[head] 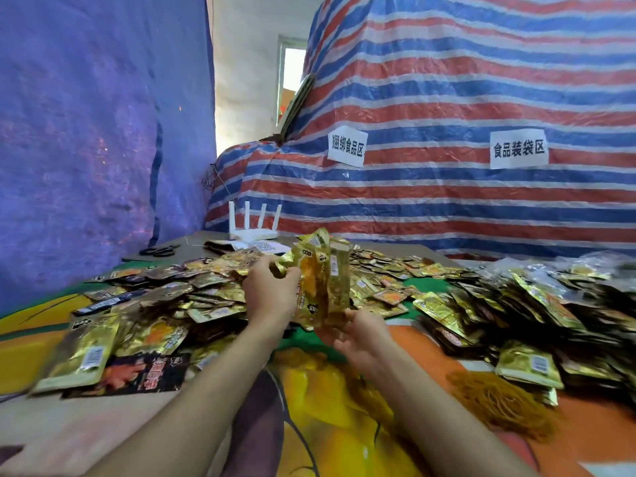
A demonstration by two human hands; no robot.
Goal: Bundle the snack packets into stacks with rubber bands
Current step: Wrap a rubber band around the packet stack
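Note:
An upright stack of gold snack packets (323, 280) stands on end in the middle of the table. My left hand (266, 290) grips its left side, with a crumpled gold packet pinched near the top. My right hand (358, 333) cups the stack's bottom from below, fingers curled under it. Loose gold packets (165, 304) lie heaped to the left and behind. Bundled packets (537, 311) are piled at the right. A heap of tan rubber bands (495, 404) lies at the front right.
A colourful printed cloth (327, 407) covers the table. Black scissors (160, 251) and a white router (253, 232) sit at the far edge. A striped tarp (447, 98) with two paper labels rises behind; a blue tarp (86, 132) hangs at the left.

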